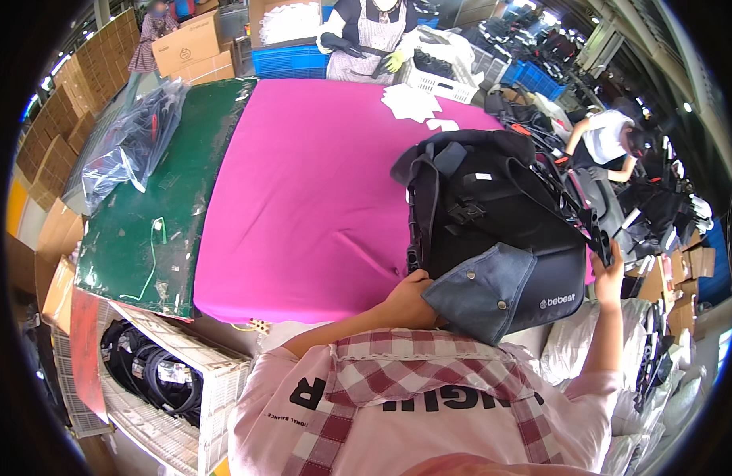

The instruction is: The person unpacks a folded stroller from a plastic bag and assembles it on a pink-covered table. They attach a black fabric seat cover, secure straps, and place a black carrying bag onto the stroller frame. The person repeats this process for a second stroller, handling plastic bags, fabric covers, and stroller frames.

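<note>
A black fabric stroller seat lies on the right part of the pink-covered table. It has straps, a dark buckle and black plastic frame parts along its sides. A grey-blue flap with two metal snaps hangs over its near edge. My left hand is closed round the seat's near left side, partly behind the flap. On the near right side, the fingers of my right hand grip the black plastic frame end.
Left of the pink cover is a green board carrying a plastic-wrapped bundle. White paper sheets lie at the far edge. Co-workers stand beyond and to the right. A white crate holds black coiled parts at lower left.
</note>
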The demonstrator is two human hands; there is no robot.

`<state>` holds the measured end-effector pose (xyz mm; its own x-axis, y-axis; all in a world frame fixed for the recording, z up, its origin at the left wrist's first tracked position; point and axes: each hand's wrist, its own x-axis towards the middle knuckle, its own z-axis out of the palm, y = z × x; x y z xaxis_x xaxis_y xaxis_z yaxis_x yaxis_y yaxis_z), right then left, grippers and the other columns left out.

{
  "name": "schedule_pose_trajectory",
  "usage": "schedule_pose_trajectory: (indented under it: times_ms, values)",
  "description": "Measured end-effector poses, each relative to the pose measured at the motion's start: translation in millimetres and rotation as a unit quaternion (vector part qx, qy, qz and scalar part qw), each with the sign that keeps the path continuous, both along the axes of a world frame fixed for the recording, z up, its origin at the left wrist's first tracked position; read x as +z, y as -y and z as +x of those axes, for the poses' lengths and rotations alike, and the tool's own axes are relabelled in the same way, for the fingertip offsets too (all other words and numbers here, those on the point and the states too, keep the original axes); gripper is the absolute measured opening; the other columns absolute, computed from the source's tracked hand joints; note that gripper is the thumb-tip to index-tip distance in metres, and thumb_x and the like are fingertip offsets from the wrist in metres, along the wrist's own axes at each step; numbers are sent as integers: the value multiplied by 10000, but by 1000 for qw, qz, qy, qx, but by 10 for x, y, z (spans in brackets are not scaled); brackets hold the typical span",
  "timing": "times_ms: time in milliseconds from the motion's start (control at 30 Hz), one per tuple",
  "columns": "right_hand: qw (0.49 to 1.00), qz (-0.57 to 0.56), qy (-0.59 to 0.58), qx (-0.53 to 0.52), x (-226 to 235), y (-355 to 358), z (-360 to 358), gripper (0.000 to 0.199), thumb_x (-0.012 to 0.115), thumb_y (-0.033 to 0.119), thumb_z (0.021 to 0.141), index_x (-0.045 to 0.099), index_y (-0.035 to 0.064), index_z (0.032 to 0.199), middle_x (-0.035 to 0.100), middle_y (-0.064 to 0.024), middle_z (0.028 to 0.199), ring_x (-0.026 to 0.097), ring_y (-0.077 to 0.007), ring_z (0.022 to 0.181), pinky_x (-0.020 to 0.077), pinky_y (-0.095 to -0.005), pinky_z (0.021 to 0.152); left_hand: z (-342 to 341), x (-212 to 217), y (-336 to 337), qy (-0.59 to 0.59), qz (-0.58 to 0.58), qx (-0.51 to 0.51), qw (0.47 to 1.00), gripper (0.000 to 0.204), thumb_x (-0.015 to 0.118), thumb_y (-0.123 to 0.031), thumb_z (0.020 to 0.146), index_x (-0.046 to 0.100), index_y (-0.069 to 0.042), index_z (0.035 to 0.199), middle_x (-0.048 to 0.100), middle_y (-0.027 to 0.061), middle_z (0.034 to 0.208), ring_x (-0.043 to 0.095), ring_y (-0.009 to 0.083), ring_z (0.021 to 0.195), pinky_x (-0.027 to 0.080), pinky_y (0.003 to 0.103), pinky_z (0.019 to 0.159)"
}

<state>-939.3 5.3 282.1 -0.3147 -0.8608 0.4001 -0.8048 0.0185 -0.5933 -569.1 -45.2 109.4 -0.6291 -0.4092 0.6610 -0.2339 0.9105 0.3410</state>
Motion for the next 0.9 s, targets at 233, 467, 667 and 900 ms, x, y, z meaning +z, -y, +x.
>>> schedule_pose_trajectory:
  times_ms: [233, 467, 667, 900]
  values:
    - [953, 80, 277, -99, -1302, -21, -863, 94, 661, 71, 810, 607, 47, 883, 526, 9, 592, 472, -73, 462, 353, -225, 430, -318, -22, 203, -35, -55, -70, 995, 337, 692, -398, 792, 549, -93, 772, 585, 55, 771, 585, 211, 786, 400, 363, 827]
    - [948, 50, 289, -127, -1445, 210, -1174, 123, 655, 94, 800, 562, 68, 724, 485, 0, 529, 429, -85, 421, 303, -237, 405, -700, -57, 409, -56, -4, -87, 995, 264, 717, -288, 768, 551, -84, 759, 524, 44, 725, 525, 226, 724, 419, 365, 735]
    - [998, 34, 23, -41, 130, 1127, -676, 338, 704, 72, 793, 610, -44, 1097, 594, -59, 880, 535, -110, 784, 444, -266, 719, -770, -365, 402, -109, 48, 6, 993, 280, 732, -285, 724, 569, -68, 795, 544, 67, 776, 544, 269, 783, 433, 395, 787]
    - [857, -65, -334, 386, 140, 1760, 1761, 429, 746, 193, 674, 584, 84, 1055, 651, -100, 906, 652, -272, 773, 525, -383, 641, -368, -1214, 333, -368, 471, 165, 784, 471, 324, -336, 1020, 599, 35, 927, 651, 152, 882, 628, 261, 873, 478, 382, 825]
